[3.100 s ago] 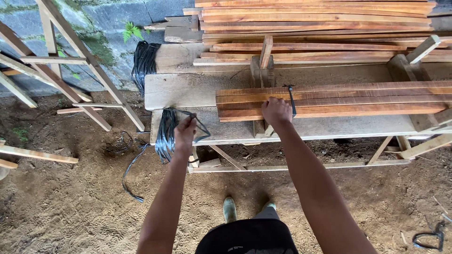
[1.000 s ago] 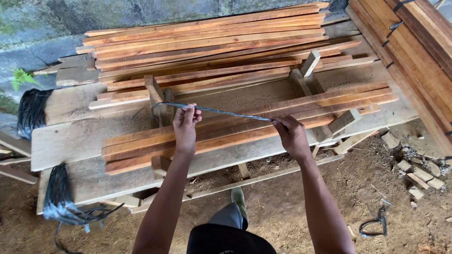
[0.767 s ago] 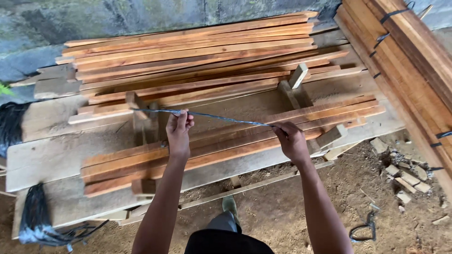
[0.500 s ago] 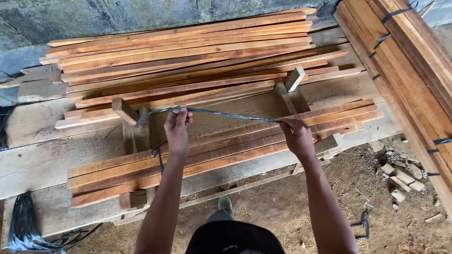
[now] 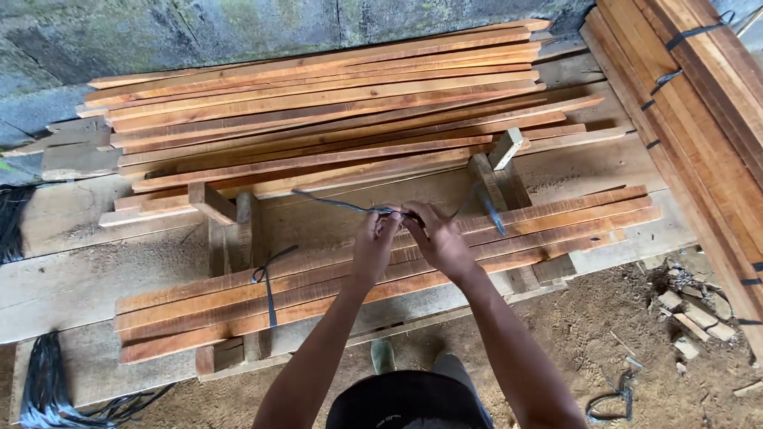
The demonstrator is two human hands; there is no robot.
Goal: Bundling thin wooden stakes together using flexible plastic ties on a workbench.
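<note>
Head view — one bundle of reddish wooden slats [image 5: 381, 274] (roughly seven or eight laths, exact count unclear) lying lengthwise across a plank workbench [image 5: 87, 238]; all places below are given from this bundle. Left hand [image 5: 373, 242] and right hand [image 5: 437, 238], both directly over the bundle's middle, meet fingertip to fingertip, each closed in a pinch on one dark strap [image 5: 342, 206] whose free ends trail off to either side. Step in hand, as judged: the strap's ends are being brought together above the slats for tying; the next move would call for crossing and cinching them tight. One strap already tied [image 5: 269, 290] sits toward the bundle's left end. Behind the bundle: one loose stack of slats [image 5: 318, 119]. To its right: one banded stack [image 5: 691, 103] — three bands visible. Below-left: one hank of spare straps [image 5: 48, 389].
</note>
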